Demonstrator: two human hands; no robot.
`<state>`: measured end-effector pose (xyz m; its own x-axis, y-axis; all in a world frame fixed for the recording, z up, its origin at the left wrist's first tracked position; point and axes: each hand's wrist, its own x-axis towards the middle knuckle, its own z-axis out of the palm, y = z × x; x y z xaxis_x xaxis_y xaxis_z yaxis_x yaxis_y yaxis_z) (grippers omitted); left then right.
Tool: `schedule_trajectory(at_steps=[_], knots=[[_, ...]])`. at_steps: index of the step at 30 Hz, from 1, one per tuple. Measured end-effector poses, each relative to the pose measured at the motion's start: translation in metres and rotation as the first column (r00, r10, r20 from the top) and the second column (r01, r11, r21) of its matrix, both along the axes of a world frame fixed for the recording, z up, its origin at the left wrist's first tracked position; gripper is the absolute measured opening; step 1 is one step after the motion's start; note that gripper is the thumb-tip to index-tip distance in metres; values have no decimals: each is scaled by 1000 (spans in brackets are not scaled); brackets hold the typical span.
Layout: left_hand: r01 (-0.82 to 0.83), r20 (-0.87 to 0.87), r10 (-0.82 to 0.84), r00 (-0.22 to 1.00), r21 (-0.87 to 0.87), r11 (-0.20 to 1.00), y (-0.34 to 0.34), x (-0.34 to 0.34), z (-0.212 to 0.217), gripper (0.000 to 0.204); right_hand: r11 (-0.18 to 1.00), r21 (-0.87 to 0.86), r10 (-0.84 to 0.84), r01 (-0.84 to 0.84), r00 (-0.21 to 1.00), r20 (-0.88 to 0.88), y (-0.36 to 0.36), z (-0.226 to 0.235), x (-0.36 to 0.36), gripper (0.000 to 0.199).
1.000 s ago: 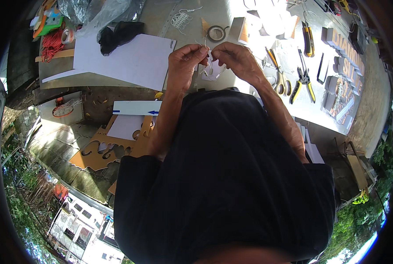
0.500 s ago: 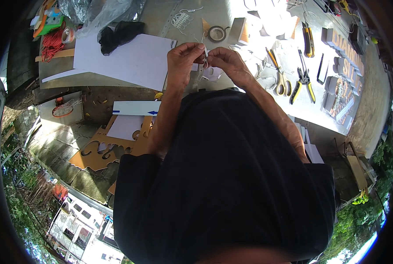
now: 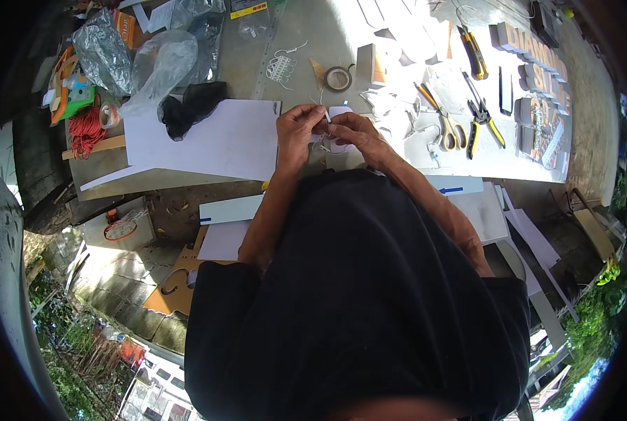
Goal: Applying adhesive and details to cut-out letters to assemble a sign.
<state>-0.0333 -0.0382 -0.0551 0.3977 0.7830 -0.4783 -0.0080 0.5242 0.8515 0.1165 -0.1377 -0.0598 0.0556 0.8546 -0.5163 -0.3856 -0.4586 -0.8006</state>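
My left hand (image 3: pixel 298 132) and my right hand (image 3: pixel 359 135) meet over the near edge of the table. Between their pinched fingertips is a small white strip (image 3: pixel 328 118) with thin white wire about it; its exact kind is too small to tell. Both hands are closed on it. A white piece (image 3: pixel 340 111) lies just behind the fingers. Farther off are a roll of dark tape (image 3: pixel 338 79) and a tangled bunch of white wire (image 3: pixel 281 68). Right of my right hand lie scissors (image 3: pixel 453 135) and yellow-and-black pliers (image 3: pixel 482 126).
A large white sheet (image 3: pixel 208 144) covers the table's left part, with black cloth (image 3: pixel 190 109) and clear plastic bags (image 3: pixel 162 67) behind. Red cord (image 3: pixel 85 135) sits far left. A yellow-and-black utility knife (image 3: pixel 473 55) and block-shaped letters (image 3: pixel 534 45) are at right. Cut brown board (image 3: pixel 176 284) lies below.
The whole view has shifted, showing more of the table's far left and the boards below right. My hands stay together on the white strip, fingers slightly rearranged.
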Motion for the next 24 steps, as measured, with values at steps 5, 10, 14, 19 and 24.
schedule_trajectory(at_steps=[5,10,14,19,24], knots=[[54,31,-52,998,-52,997,6,-4,2,22,995,-24,-95,97,993,64,-4,1,-18,35],[245,13,-245,969,-88,965,20,-19,-5,22,981,-17,-190,192,979,77,-8,11,-40,30],[380,31,-379,925,-67,922,30,-26,-9,22,955,-17,-296,297,954,45,-13,7,-56,31],[499,31,-498,867,-35,866,38,-26,-14,22,958,-34,-273,285,940,203,-15,11,-63,31],[493,13,-494,869,38,869,37,-22,-14,22,958,-15,-270,288,913,306,-10,11,-67,29]])
